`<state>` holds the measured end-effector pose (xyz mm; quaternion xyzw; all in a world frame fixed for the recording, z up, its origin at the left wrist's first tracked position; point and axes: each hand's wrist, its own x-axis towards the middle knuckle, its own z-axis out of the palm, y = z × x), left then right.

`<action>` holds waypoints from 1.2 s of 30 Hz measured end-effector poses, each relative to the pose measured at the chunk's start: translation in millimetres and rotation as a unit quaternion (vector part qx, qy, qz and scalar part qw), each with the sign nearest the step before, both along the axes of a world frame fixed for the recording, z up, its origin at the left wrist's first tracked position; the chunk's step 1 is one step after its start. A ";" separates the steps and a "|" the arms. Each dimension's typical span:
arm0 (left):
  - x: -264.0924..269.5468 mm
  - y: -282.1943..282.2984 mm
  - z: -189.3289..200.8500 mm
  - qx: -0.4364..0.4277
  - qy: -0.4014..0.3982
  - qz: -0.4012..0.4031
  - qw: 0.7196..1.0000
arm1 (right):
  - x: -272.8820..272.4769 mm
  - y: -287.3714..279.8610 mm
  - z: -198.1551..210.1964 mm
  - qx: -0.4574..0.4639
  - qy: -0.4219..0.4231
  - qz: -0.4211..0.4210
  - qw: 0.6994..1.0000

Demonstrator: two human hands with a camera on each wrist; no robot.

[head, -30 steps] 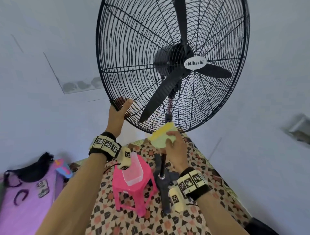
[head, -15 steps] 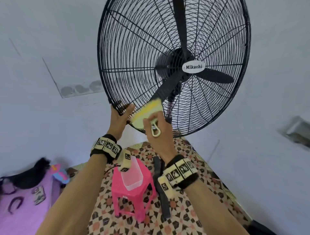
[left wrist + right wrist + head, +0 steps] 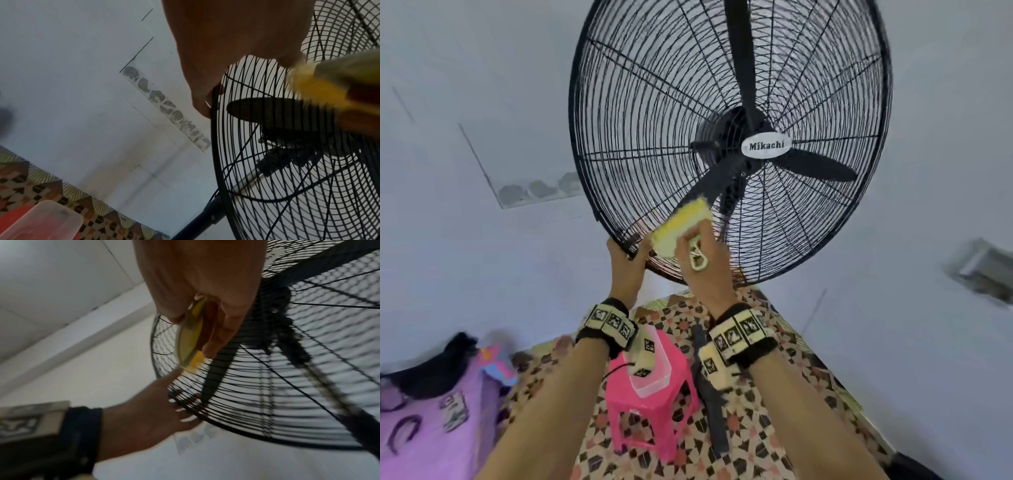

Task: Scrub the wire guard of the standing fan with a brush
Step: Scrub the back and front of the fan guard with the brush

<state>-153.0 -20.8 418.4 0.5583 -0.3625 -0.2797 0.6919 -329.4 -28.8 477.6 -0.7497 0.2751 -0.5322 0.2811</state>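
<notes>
Gripping the brush [image 3: 683, 224] in my right hand [image 3: 703, 263], fingers curled round its pale back, handle loop poking out below the knuckles. Yellow bristles sit against the wire guard [image 3: 640, 113] at its lower-left part, just below the tip of the nearest fan blade [image 3: 710, 186] behind the wires. My left hand [image 3: 626, 263] is just left of the brush, fingers hooked round the guard's black rim at the bottom-left edge. Right wrist view: fingers and thumb clamp the brush body from both sides, bristles touching the wires; blurry. Fan badge [image 3: 766, 146] sits at guard centre, up and right of the brush. Below the guard: pink stool [image 3: 654, 404] with a clear plastic container [image 3: 655, 371] on top, standing on patterned floor [image 3: 753, 442], fan pole [image 3: 707, 387] just right of the stool.
</notes>
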 end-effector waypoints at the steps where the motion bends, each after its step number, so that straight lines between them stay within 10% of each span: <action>1: -1.2 -0.3 -0.4 -0.004 0.003 0.001 1.000 | -3.5 -4.0 -3.8 0.017 0.012 -0.012 1.000; 18: 2.2 -4.0 -3.5 0.035 -0.034 -0.031 0.998 | -34.0 -18.1 -23.9 0.071 0.133 -0.102 0.983; 36: 4.1 -13.7 -14.5 0.093 -0.034 -0.015 0.995 | -44.5 -24.0 30.5 0.040 -0.026 0.003 0.999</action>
